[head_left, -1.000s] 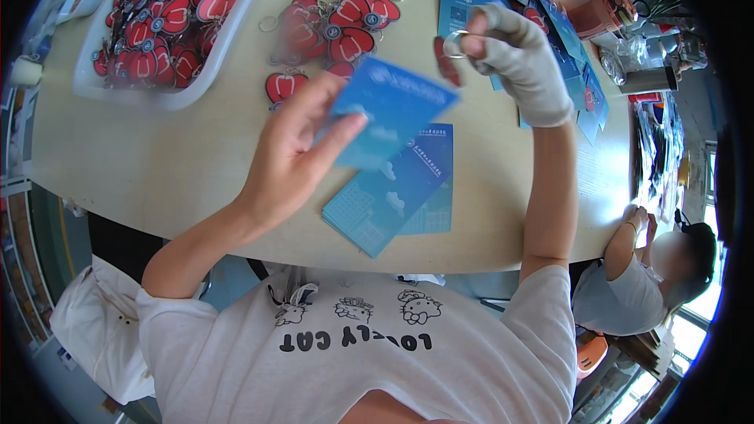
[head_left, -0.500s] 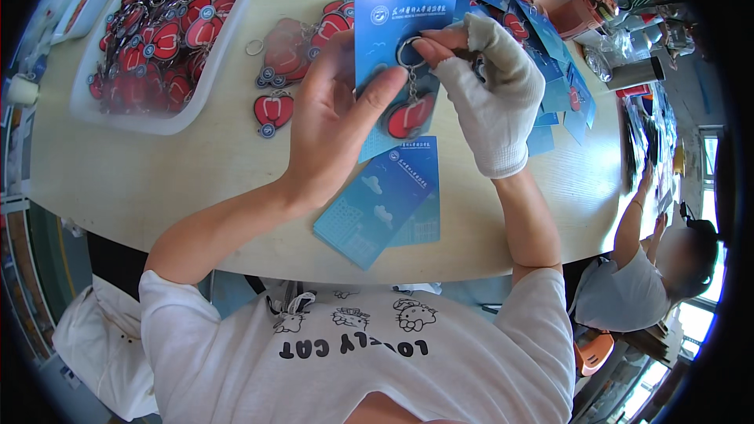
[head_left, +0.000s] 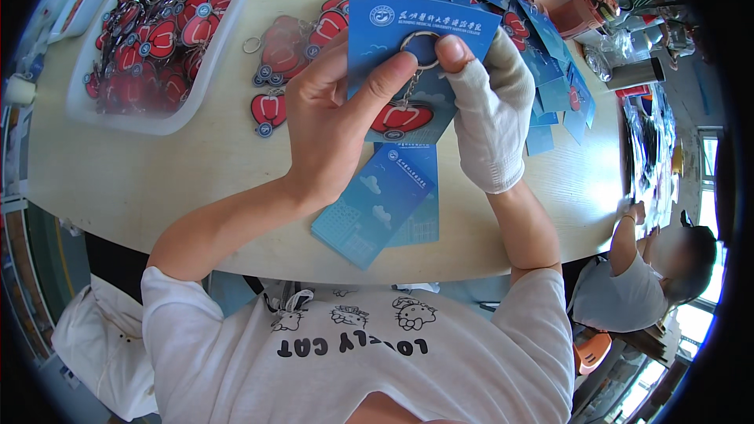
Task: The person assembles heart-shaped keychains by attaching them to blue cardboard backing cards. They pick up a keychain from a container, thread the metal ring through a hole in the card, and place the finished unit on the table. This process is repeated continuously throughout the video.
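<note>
Over the middle of the table I hold up a blue card (head_left: 367,49) with a keychain (head_left: 403,118) lying against its front. The keychain has a red heart-shaped pendant, a short chain and a metal split ring. My left hand (head_left: 323,129) is bare and closed on the card's left side, its thumb pressing beside the ring. My right hand (head_left: 488,129), in a white glove with bare fingertips, pinches the card's right side, thumb on the ring's right edge. The fingers behind the card are hidden. Beneath the hands, overlapping blue cards (head_left: 377,204) lie on the table (head_left: 228,196).
A white plastic bin (head_left: 169,122) at the left is filled with red heart keychains (head_left: 161,39). More keychains (head_left: 269,110) lie beside it. Blue cards (head_left: 554,94) are scattered at the right, near a cluttered far edge. Another person (head_left: 624,290) sits at the far right.
My right hand has come from the ring's top to the card's right side, its thumb now on the front. The card has tilted, and the pendant now lies flat against it.
</note>
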{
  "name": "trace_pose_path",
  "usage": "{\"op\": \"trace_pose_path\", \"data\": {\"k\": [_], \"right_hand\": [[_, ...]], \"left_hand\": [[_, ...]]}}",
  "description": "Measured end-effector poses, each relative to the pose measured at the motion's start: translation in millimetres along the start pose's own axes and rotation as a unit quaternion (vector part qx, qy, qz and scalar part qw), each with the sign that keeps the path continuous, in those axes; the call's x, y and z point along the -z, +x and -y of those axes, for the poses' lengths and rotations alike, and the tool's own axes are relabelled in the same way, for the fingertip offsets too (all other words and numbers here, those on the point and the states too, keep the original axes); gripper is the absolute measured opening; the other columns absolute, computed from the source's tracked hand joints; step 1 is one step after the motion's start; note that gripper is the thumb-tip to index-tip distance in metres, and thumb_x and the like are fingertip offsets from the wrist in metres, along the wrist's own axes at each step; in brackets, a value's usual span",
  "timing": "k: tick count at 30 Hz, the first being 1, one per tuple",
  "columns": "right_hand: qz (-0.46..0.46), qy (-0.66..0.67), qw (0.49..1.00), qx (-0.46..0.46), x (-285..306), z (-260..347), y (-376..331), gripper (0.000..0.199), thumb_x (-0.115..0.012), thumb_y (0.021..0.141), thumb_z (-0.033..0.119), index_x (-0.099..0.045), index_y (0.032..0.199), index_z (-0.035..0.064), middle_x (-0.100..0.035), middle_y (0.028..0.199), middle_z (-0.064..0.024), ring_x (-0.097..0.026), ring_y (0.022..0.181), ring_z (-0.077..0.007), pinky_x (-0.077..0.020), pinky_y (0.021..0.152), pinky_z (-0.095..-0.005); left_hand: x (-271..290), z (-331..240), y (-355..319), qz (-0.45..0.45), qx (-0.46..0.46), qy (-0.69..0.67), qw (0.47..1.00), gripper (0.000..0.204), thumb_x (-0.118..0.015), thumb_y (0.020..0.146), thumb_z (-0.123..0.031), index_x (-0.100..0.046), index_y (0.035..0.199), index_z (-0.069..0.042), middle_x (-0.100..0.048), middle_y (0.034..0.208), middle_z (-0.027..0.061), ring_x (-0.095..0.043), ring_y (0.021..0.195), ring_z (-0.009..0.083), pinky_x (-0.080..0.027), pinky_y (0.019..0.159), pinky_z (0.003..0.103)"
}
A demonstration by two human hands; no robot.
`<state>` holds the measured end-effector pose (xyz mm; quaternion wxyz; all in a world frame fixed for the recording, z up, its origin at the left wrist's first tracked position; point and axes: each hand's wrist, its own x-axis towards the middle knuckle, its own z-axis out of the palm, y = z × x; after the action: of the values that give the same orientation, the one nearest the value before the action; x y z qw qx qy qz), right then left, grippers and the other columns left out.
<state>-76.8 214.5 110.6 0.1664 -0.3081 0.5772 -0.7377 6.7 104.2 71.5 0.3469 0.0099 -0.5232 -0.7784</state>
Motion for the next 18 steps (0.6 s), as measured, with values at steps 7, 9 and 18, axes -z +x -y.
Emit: {"op": "trace_pose_path", "data": {"k": [7, 9, 18], "right_hand": [[-0.008, -0.026, 0.999, 0.023, -3, 3, -2, 0.020, -0.065, 0.089, 0.013, -0.063, 0.103, -0.0003, -0.066, 0.090, -0.0001, -0.056, 0.081, -0.0041, -0.0469, 0.073, -0.0194], [-0.016, -0.035, 0.999, 0.027, -3, 1, -2, 0.020, -0.065, 0.089, 0.014, -0.063, 0.103, -0.0002, -0.066, 0.090, -0.0002, -0.055, 0.080, -0.0037, -0.0461, 0.072, -0.0188], [-0.023, -0.061, 0.997, 0.044, -4, 0, -5, 0.022, -0.064, 0.090, 0.013, -0.061, 0.106, -0.0015, -0.065, 0.090, -0.0006, -0.053, 0.079, -0.0035, -0.0452, 0.068, -0.0185]], "left_hand": [[-8, -5, -2, -0.014, 0.015, -0.031, 0.999, 0.019, -0.065, 0.089, -0.009, -0.065, 0.106, -0.002, -0.066, 0.099, 0.0026, -0.059, 0.088, 0.0067, -0.047, 0.079, 0.023], [-10, -7, -1, -0.015, 0.050, -0.060, 0.997, 0.019, -0.065, 0.089, -0.009, -0.065, 0.107, -0.002, -0.066, 0.099, 0.0026, -0.059, 0.089, 0.0068, -0.048, 0.081, 0.023], [-9, -9, -2, 0.007, 0.086, -0.103, 0.991, 0.020, -0.064, 0.090, -0.010, -0.062, 0.108, -0.001, -0.067, 0.100, 0.0043, -0.061, 0.091, 0.0078, -0.048, 0.083, 0.023]]}}
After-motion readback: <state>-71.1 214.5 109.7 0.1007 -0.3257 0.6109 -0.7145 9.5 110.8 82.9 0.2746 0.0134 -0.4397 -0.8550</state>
